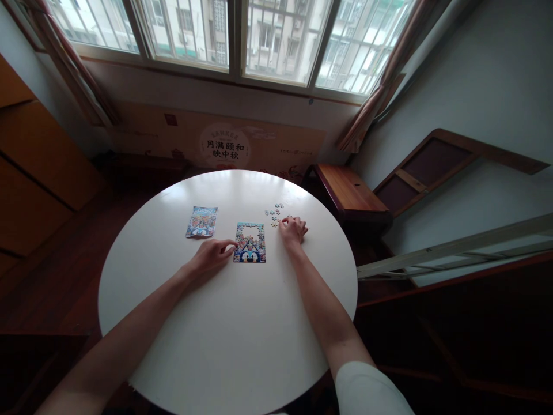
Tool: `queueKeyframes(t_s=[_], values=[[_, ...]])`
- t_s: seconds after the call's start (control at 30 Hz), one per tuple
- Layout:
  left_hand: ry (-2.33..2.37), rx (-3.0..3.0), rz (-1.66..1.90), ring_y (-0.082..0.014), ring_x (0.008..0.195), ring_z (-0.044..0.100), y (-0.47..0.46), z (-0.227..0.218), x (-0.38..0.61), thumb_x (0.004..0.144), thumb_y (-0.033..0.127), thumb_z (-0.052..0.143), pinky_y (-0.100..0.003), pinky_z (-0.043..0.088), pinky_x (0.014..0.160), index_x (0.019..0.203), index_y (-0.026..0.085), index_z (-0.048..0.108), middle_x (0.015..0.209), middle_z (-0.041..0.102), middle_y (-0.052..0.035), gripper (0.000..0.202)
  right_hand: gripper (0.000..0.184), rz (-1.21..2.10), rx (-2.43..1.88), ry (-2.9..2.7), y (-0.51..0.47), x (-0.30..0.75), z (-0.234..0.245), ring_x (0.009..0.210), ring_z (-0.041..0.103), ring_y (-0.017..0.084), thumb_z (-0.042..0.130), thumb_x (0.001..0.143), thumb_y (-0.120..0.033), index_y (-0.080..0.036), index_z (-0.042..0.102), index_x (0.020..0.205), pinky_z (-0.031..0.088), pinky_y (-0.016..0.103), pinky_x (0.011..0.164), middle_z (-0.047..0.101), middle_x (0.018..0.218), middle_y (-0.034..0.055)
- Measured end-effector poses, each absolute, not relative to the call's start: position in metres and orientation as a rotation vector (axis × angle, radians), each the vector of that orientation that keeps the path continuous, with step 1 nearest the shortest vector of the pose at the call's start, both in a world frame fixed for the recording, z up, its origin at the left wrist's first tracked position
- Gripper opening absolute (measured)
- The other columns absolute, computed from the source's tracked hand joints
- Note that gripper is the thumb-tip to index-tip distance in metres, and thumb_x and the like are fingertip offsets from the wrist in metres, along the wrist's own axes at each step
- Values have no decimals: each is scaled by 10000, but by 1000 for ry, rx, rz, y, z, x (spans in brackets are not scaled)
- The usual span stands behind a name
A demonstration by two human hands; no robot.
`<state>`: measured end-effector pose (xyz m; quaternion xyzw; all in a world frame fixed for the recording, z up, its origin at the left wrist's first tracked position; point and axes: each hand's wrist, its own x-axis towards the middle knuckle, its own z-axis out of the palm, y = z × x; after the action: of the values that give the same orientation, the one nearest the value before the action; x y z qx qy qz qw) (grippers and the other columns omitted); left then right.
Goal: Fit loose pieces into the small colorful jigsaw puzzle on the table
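A small, partly assembled jigsaw puzzle lies flat on the white round table. A blue cartoon figure fills its lower part, and a white gap shows in its upper middle. At the puzzle's left edge, my left hand has its thumb and forefinger curled together against the border. My right hand is beside the loose puzzle pieces, to the right of the puzzle. Its thumb and forefinger pinch at a piece that is mostly hidden by the fingertips. Several pieces are scattered just beyond this hand.
A colourful printed packet with a matching picture lies left of the puzzle. Beyond the table's right edge stands a wooden bench. Orange cabinets are at the left, and barred windows line the far wall.
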<state>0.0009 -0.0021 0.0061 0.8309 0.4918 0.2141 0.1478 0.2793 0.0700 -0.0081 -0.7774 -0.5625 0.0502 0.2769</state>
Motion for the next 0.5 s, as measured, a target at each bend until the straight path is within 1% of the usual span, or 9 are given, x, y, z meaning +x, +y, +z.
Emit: queueKeyframes(t_s=[0.13,0.3,0.43,0.5], values=[[1401,2381,642,-79,477,395,-2,6,1,879,377,464,-211,253,539,1046,245,719,510,479,46,332,189,164,-2076,-1500,71,280,-7,1040,408,280,564,812,-369,-222,675,855,279,399,887,581,1052,99],[1418,2380,606,-81,478,404,-2,7,2,879,372,465,-212,252,535,1054,244,717,515,491,44,333,156,177,-2035,-1515,70,279,-7,1037,422,283,580,797,-340,-211,660,831,287,404,876,612,1035,98],[1428,2385,597,-80,481,414,-2,8,2,880,359,466,-212,252,542,1061,255,713,532,505,44,323,96,187,-1973,-1528,71,280,-9,1006,453,283,594,787,-285,-203,641,802,296,420,874,660,933,91],[1424,2387,601,-80,483,416,-3,9,2,879,360,467,-212,252,542,1058,253,714,532,503,43,323,77,197,-1899,-1523,72,282,-10,969,481,272,588,793,-253,-207,643,821,312,423,872,675,877,75]])
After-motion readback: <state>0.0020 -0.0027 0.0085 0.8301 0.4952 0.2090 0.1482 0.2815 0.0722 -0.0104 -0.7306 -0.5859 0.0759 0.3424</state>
